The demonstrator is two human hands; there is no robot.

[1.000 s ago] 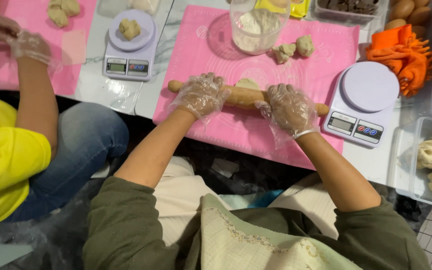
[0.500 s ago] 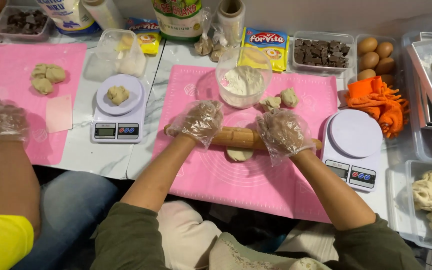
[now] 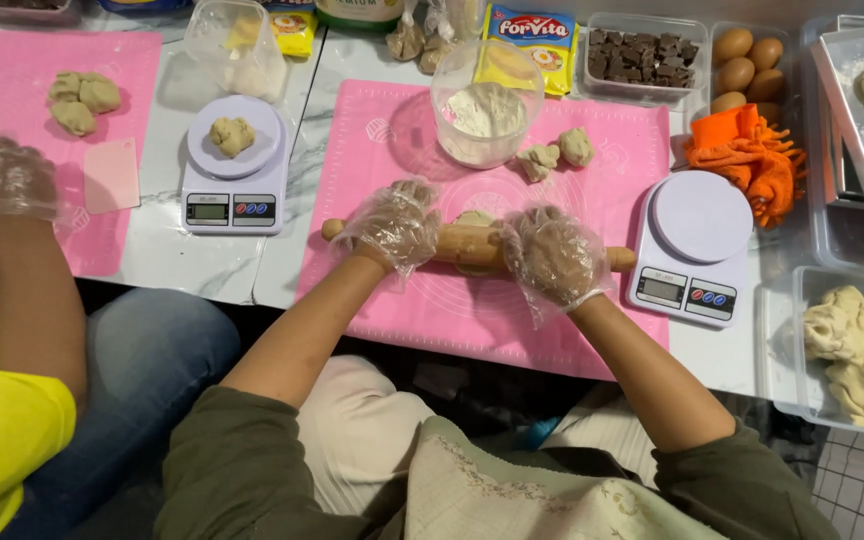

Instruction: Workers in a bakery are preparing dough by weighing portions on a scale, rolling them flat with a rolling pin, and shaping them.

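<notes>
Step in hand: rolling dough. Left hand (image 3: 394, 222) and right hand (image 3: 552, 255), both in clear gloves, palms pressed down on pin (image 3: 472, 243), fingers curled over it. Dough (image 3: 473, 218) lies under pin, mid pink mat (image 3: 452, 310), only edge showing. Next move likely needs even downward pressure, both palms level. Scale (image 3: 694, 245) just right of mat.
</notes>
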